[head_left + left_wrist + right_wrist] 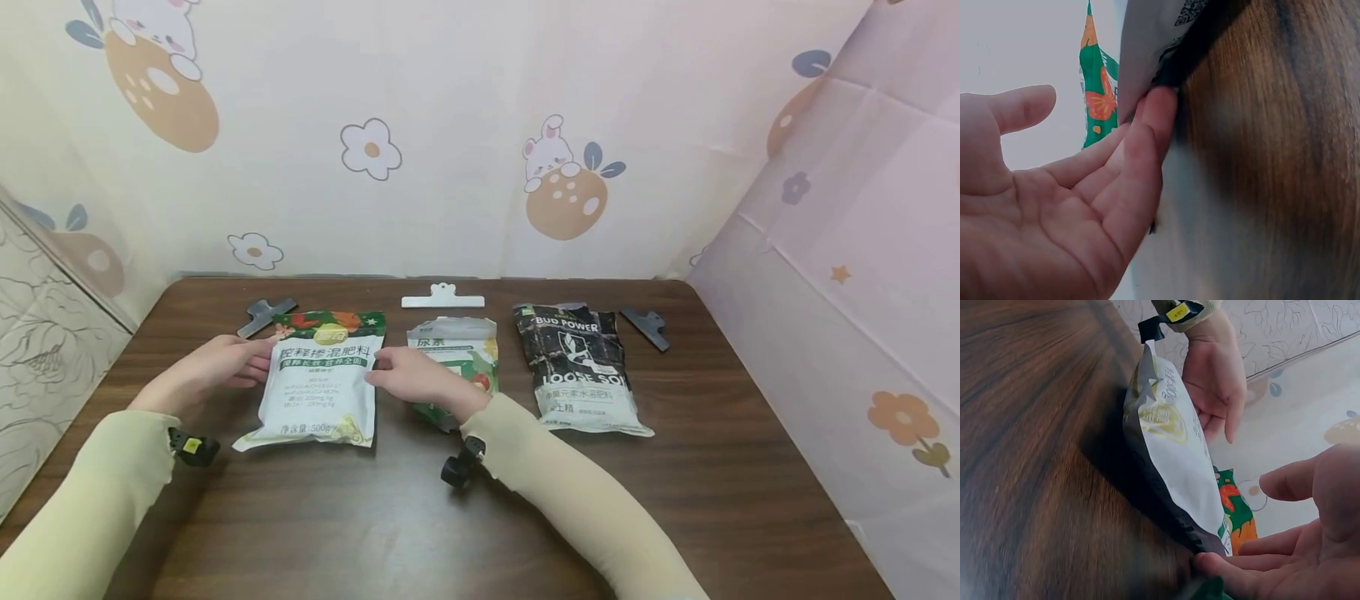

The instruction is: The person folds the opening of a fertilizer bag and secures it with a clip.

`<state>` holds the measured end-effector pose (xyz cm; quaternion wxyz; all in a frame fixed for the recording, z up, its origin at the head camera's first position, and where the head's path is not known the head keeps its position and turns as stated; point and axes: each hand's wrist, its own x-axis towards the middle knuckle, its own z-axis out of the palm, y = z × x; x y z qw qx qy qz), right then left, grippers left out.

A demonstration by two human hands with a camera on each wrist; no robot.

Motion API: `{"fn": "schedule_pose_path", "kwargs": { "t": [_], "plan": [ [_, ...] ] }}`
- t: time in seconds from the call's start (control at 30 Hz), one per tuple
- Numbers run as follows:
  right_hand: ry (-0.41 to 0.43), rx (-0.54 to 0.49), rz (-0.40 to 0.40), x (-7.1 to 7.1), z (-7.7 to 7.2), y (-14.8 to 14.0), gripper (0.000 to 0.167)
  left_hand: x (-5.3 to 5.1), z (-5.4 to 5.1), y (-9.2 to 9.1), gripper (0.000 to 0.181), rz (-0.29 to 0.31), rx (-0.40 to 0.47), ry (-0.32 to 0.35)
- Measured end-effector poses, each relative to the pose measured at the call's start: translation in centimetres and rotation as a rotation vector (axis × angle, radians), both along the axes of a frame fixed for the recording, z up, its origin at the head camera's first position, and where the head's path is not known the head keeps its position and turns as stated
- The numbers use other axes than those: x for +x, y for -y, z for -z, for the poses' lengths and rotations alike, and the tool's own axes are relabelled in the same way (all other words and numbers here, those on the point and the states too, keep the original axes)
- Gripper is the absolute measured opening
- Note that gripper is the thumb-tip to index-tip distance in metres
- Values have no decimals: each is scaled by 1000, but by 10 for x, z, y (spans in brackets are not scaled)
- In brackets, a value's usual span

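Presently, one surface carries one white bag between the left hand and right hand; we see fingers fairly straight, thumbs apart, touching its edges, gripping nothing. Rightward we count one green-white bag, one black-white bag; farther, two dark clips, one white clip.

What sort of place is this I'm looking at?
Probably an indoor spot staged for a demonstration or filming; the wider room is out of view. Rabbit-and-flower printed sheeting hangs behind a wood-grain table, and three printed bags lie in a row on it.
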<state>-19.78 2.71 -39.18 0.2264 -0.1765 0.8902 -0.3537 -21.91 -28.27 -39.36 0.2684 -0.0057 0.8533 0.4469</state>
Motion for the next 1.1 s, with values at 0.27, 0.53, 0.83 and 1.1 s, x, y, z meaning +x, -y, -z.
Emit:
{"fn": "schedule_pose_path", "kwargs": {
  "t": [0.27,0.53,0.83,1.1],
  "plan": [
    [70,-56,18,-1,3,3,53,-2,8,6,59,15,46,10],
    [344,-390,138,-7,4,3,50,-3,12,8,65,3,-3,-4],
    [501,-579,256,-9,2,3,43,-3,13,5,68,-9,-10,-1],
    [531,-640,336,-9,4,5,43,-3,9,2,71,-19,9,30]
  ]
}}
